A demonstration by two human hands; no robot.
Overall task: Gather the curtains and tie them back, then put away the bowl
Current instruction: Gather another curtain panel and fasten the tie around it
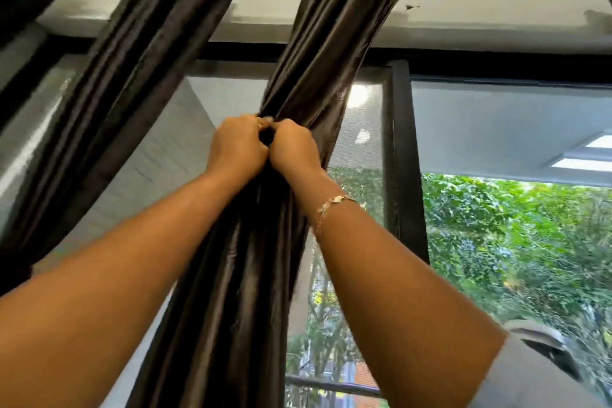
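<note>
- Head view, looking up at a window; both bare forearms reach up from the lower corners and meet at centre frame.
- Dark brown satin curtain, gathered into one thick bunch (265, 258): hangs from the top of the frame, pinches to a narrow waist at the hands, then falls in long vertical folds between the two forearms to the bottom edge.
- Left hand (240, 142): curled into a fist at the left of the waist, back of the hand toward the camera. Grip is tight on the gathered curtain; fingertips are hidden in the folds.
- Right hand (293, 149): also fisted, knuckles touching the left hand, grip clamped on the same waist of the curtain from the right. A small dark loop or gap shows between the two fists; cannot tell whether it is a tie or a fold.
- Thin silver chain bracelet (326, 207) sits on the right wrist, with loose links dangling.
- Second dark brown satin curtain panel (132, 76): hangs apart, to the left, slanting down toward the lower left, untouched.
- White painted ceiling beam (463, 10) runs across the top, above the black window frame (402, 142).
- Green tree foliage (513, 242) fills the glass on the right.
- Bowl: not in view.
</note>
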